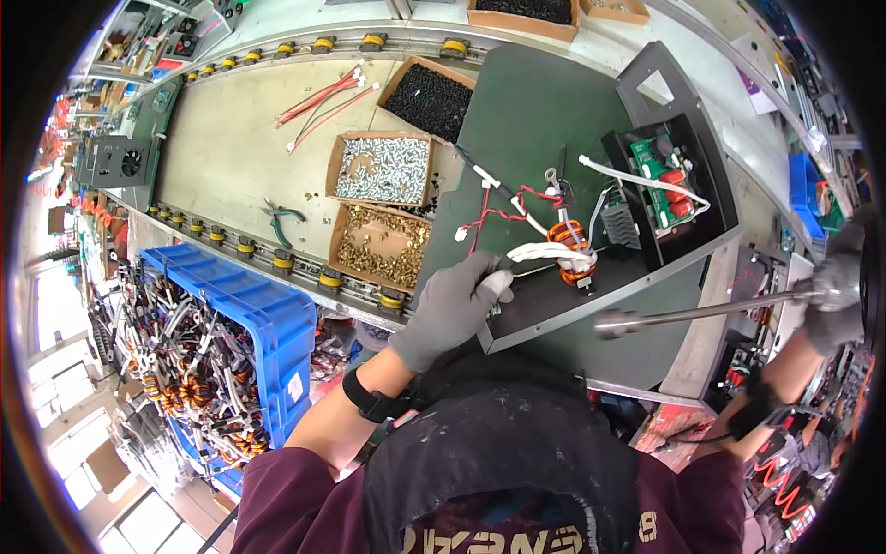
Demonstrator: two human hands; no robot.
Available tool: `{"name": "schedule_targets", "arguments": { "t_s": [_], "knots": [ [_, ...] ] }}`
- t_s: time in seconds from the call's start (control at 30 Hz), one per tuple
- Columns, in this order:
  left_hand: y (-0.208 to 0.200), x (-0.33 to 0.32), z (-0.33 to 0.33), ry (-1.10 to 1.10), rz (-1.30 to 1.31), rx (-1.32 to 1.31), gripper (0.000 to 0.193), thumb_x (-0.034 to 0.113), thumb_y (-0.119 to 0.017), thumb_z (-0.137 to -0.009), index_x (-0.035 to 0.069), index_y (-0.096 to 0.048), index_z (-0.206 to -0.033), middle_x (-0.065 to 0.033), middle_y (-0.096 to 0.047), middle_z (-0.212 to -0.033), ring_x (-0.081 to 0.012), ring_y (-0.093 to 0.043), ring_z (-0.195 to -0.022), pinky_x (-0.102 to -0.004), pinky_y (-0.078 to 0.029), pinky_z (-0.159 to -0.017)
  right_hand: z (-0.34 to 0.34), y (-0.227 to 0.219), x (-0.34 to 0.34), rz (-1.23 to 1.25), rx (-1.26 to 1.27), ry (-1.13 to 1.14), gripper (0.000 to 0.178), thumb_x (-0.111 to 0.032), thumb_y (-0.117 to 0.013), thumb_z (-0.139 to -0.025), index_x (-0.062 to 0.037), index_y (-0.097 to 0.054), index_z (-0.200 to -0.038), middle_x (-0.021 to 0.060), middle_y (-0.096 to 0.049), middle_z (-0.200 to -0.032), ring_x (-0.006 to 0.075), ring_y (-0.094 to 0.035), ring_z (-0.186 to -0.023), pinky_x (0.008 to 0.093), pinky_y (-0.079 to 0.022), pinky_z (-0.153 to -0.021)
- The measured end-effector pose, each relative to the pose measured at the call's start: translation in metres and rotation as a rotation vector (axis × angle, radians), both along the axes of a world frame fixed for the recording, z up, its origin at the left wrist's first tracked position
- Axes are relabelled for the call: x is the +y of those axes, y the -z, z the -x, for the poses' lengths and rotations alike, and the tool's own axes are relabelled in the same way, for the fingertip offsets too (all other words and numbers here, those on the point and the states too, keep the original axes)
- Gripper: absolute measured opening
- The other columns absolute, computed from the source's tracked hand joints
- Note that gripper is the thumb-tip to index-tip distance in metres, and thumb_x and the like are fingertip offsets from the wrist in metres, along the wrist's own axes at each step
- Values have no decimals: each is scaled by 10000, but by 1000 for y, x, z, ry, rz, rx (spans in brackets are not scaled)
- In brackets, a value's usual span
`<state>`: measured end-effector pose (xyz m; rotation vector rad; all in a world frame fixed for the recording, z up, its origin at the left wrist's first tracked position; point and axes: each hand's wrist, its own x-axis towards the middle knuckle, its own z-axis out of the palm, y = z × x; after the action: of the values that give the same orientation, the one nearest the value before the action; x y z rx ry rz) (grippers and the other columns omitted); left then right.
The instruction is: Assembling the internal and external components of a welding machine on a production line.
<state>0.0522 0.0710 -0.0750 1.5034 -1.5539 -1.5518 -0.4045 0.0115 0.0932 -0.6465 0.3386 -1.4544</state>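
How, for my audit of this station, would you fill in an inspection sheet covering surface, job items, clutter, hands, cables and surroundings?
Surface: green worktop; pale board to its left.
Job items: open dark enclosure holding a circuit board and a copper-coloured coil.
Clutter: pliers and loose red wires on the pale board; cardboard trays of small parts.
Left hand: gloved, at the enclosure's near left corner; what it grips, if anything, is unclear.
Right hand: gloved, holding a long-shafted tool, tip pointing left.
Cables: white cable over the circuit board; twisted red wires left of the coil.
Surroundings: blue crate heaped with wired parts; yellow rollers along the pale board.
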Motion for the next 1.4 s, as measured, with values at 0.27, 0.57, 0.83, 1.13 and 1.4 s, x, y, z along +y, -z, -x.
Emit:
{"name": "schedule_targets", "arguments": {
  "t_s": [0.27,0.57,0.83,1.13,1.4],
  "knots": [
    [-6,-3,7,121,34,-276,232,240,-528,-999,21,-577,-1060,-213,-632,-801,-386,-644,-763,-423,-488,-677,-77,147,40,-175,95,354,282,-184,-565,-971,48,-568,-1132,168,-638,-1090,275,-660,-977,396,-589,-882],
    [1,-2,10,48,-1,-174,172,197,-513,-998,49,-569,-1064,-129,-728,-813,-277,-717,-745,-380,-539,-650,-100,170,43,-383,64,574,151,-121,-622,-933,6,-559,-983,84,-577,-873,182,-546,-777,320,-514,-732],
    [7,3,20,-176,160,-2,256,188,-505,-1012,-1,-556,-1177,-152,-731,-887,-226,-733,-834,-321,-566,-714,-106,167,42,-427,132,626,157,-146,-631,-932,-20,-539,-954,68,-549,-814,181,-528,-760,317,-494,-716],
    [11,5,15,-240,89,85,258,200,-499,-1025,-6,-560,-1168,-121,-723,-865,-163,-710,-786,-288,-554,-707,-111,165,40,-410,117,586,194,-204,-622,-946,-31,-535,-952,64,-534,-801,180,-514,-744,326,-487,-720],
    [8,4,11,-267,5,115,252,191,-495,-1020,0,-568,-1169,-113,-720,-867,-143,-696,-768,-274,-543,-701,-132,150,29,-517,284,768,220,-230,-617,-947,-26,-543,-985,136,-643,-953,226,-640,-801,354,-550,-690]
  ]
}}
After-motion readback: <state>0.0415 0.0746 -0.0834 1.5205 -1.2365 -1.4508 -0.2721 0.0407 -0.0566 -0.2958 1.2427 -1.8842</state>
